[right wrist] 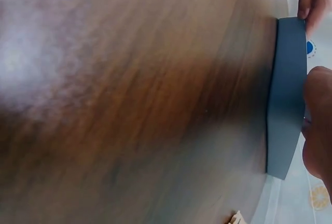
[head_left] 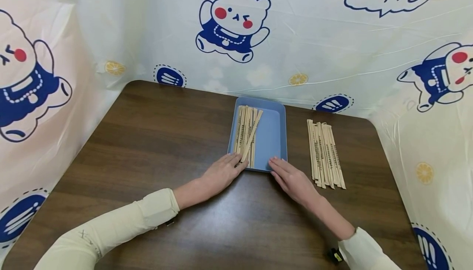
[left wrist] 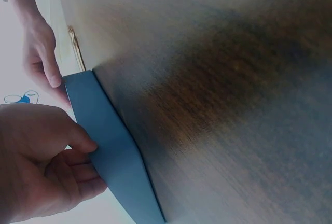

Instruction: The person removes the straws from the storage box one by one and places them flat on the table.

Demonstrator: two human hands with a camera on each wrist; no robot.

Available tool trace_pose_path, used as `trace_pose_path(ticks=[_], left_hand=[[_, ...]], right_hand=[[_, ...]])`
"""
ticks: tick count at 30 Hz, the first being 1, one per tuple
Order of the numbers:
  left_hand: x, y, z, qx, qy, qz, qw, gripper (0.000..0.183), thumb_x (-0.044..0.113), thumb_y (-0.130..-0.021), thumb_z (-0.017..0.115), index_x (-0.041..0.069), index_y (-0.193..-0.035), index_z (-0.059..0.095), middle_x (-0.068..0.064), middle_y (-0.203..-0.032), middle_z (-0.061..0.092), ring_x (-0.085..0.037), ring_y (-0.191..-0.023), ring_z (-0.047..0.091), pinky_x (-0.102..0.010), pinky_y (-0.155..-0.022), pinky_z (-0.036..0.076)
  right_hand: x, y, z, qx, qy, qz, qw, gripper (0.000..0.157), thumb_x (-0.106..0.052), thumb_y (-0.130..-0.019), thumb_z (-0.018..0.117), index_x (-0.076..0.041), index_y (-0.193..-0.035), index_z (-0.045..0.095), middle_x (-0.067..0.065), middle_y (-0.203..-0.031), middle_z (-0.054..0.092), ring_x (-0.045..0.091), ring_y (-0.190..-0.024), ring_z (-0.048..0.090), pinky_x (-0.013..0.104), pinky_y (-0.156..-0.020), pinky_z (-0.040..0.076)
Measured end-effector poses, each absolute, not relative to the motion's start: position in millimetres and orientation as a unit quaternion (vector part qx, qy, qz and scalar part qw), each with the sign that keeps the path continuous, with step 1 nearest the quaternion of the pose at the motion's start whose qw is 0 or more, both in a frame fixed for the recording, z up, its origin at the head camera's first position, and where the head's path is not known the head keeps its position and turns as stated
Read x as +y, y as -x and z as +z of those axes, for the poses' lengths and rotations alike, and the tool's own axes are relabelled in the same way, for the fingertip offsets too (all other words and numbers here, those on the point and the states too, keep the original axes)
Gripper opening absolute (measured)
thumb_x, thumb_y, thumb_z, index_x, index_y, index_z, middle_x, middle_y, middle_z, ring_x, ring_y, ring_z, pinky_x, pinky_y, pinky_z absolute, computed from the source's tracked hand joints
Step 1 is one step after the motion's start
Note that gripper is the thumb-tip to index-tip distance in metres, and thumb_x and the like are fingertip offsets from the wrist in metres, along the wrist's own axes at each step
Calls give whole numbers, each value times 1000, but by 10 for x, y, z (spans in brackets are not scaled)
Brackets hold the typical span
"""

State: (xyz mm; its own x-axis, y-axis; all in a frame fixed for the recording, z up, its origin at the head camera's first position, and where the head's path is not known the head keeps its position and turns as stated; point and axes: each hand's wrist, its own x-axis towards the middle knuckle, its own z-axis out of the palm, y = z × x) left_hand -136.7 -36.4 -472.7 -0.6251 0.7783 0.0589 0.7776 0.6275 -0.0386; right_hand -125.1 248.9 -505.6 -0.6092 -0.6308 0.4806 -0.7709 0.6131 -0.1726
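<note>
A shallow blue tray (head_left: pixel 271 132) lies on the table with several slim paper-wrapped sticks (head_left: pixel 244 132) along its left half. One wrapped stick (head_left: pixel 253 134) slants across the others. My left hand (head_left: pixel 220 174) is at the tray's near left corner, over the lower ends of the sticks. In the left wrist view its thumb and loosely bent fingers (left wrist: pixel 85 175) meet the tray wall (left wrist: pixel 106 130). At the near right corner, my right hand (head_left: pixel 295 181) touches the rim with extended fingers. The right wrist view shows that hand (right wrist: pixel 319 125) beside the wall, its fingertips mostly hidden.
To the tray's right, a second bunch of paper-wrapped sticks (head_left: pixel 325 155) lies on the brown wooden table (head_left: pixel 166 126). A printed cloth (head_left: pixel 314 35) with cartoon bears hangs behind the table and on both sides. The tray's far end is near the table's back edge.
</note>
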Motion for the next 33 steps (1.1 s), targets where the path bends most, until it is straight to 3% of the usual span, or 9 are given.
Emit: trace_pose_path(ticks=[5, 16, 33], left_hand=[[-364, 1369, -4725, -901, 432, -1, 32, 49, -3, -96, 62, 4, -144, 53, -25, -144, 48, -34, -134, 48, -42, -112, 37], [-361, 1362, -4718, -901, 433, -1, 33, 49, -1, -97, 62, 5, -144, 53, -24, -144, 49, -33, -134, 47, -42, -112, 38], [-365, 1373, -4706, -901, 433, -5, 30, 46, 0, -97, 61, 4, -143, 54, -25, -143, 50, -35, -133, 49, -42, -111, 39]], right_hand=[[2497, 1225, -5047, -873, -413, 166, 199, 44, -25, -110, 39, 6, -127, 65, 21, -130, 62, 32, -123, 59, 45, -100, 49], [2545, 1161, -5072, -876, -415, 125, 213, 51, -20, -112, 24, 9, -125, 65, 24, -128, 63, 33, -119, 61, 48, -101, 49], [2542, 1182, -5109, -867, -424, 100, 243, 48, -16, -112, 25, 6, -125, 66, 20, -126, 65, 31, -115, 64, 44, -99, 51]])
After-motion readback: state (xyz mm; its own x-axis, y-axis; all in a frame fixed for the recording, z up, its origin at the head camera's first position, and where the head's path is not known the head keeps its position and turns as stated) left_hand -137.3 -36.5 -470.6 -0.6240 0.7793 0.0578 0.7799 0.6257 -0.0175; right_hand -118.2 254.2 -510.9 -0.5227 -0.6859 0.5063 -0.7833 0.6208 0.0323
